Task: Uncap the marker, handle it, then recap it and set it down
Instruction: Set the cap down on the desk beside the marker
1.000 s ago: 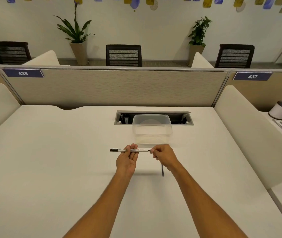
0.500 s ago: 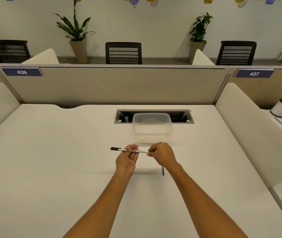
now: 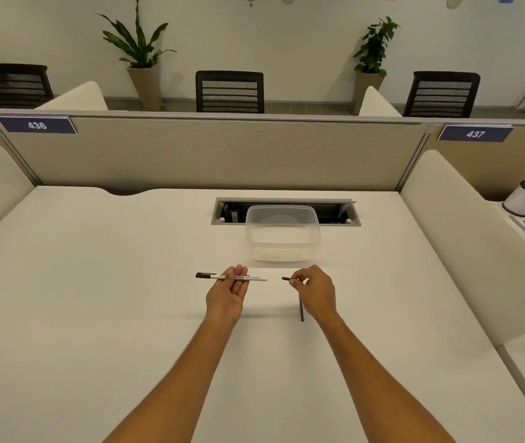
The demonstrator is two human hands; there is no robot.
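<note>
Since half a second ago the right hand [image 3: 314,290] has pulled away to the right, taking a small black piece, apparently the marker's cap [image 3: 286,278], off the barrel end; a clear gap now separates the two hands.

White desk [image 3: 94,314], wide and bare at the near side. Beige partition [image 3: 216,155] along the far edge, number plates 436 [image 3: 37,125] and 437 [image 3: 474,134]. Grey cable tray [image 3: 286,201] sunk into the desk, lid open. Clear plastic container [image 3: 282,233] stands just in front of the tray, beyond the hands.

Left hand [image 3: 227,294] palm up, fingers curled loosely round the whiteboard marker [image 3: 232,277], which lies level across the fingertips, black clip end pointing left, white barrel pointing right. Held above the desk, not resting on it.

Right hand pinches the cap between thumb and forefinger, open end facing the marker.

Thin dark stick-like object [image 3: 301,310] on the desk under the right hand; cannot tell what it is.
</note>
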